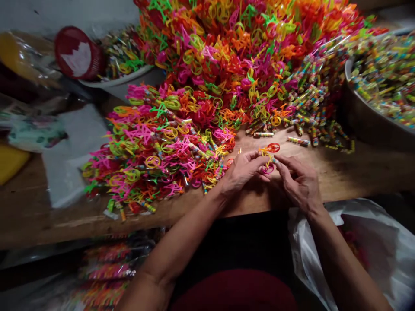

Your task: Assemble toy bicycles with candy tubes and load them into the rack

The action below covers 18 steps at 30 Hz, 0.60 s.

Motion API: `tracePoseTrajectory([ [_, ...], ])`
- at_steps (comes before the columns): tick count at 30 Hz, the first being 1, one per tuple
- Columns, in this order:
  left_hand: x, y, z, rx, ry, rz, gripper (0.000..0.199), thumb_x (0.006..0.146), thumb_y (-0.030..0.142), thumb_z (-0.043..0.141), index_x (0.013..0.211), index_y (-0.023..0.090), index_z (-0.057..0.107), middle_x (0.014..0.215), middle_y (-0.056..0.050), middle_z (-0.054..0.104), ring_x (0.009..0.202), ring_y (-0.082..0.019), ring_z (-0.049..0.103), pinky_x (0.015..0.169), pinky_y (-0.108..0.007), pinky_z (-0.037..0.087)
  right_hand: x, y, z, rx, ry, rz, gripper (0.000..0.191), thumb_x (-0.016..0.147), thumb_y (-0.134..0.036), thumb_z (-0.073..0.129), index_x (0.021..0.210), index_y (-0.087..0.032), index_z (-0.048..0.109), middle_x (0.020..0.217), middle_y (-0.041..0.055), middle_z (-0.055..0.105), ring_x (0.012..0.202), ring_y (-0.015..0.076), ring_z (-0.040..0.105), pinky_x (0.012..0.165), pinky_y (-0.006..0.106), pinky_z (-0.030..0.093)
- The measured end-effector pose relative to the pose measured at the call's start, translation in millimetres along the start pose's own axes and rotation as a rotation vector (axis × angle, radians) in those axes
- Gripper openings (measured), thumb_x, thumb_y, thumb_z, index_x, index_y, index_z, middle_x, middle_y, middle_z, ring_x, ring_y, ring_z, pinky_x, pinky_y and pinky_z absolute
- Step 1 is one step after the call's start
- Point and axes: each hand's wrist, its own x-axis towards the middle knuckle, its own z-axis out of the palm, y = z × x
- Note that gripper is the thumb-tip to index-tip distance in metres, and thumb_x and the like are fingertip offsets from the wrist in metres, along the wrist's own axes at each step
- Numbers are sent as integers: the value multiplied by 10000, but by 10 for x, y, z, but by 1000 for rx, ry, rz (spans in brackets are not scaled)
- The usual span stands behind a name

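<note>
My left hand (244, 169) pinches a small yellow plastic piece (267, 159) near the front edge of the wooden table. Close on its right, my right hand (300, 179) has its thumb and forefinger closed on the end of a small patterned tube (275, 161) that meets the yellow piece. A pink ring-shaped piece (267, 169) shows just below the fingertips. Beyond them lies a red ring-shaped piece (273, 147). Two patterned tubes, one of them this tube (298, 141), lie on the wood behind my hands.
Colourful plastic pieces (207, 52) are heaped at the back, with a lower mixed pile (155, 151) at left. A basin of wrapped tubes (372, 108) stands right, another basin (119, 84) back left beside a red tub (76, 52). A white bag (389, 242) hangs below the table (366, 172).
</note>
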Motion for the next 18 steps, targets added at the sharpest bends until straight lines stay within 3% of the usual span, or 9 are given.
tracePoseTrajectory([
  [4,-46,-84,-45,-85,-55,-97,135,1012,134,515,966,93,635,727,-31,708,496,-119,677,471,-209,569,-86,-31,-3,87,69,130,191,915,-380,689,969,-214,765,897,39,787,757,161,726,571,230,533],
  [8,-91,-127,-39,-156,-119,-163,149,1012,119,494,966,81,631,753,-49,727,504,-130,698,455,-199,565,-138,-26,-29,125,68,162,209,929,-399,671,991,-214,746,912,36,781,776,160,728,596,232,550],
  [12,-130,-145,-1,-131,-98,-123,105,986,181,602,959,88,641,773,-52,738,520,-131,704,456,-192,551,-154,-30,-61,90,92,146,173,927,-368,667,994,-219,726,925,35,768,793,160,719,607,237,550],
  [18,-139,-188,64,-66,-84,-55,268,854,322,815,921,95,688,761,-41,740,532,-122,685,463,-203,545,-196,-63,-135,-105,92,10,126,931,-287,650,1035,-227,688,945,42,741,803,171,696,682,294,562],
])
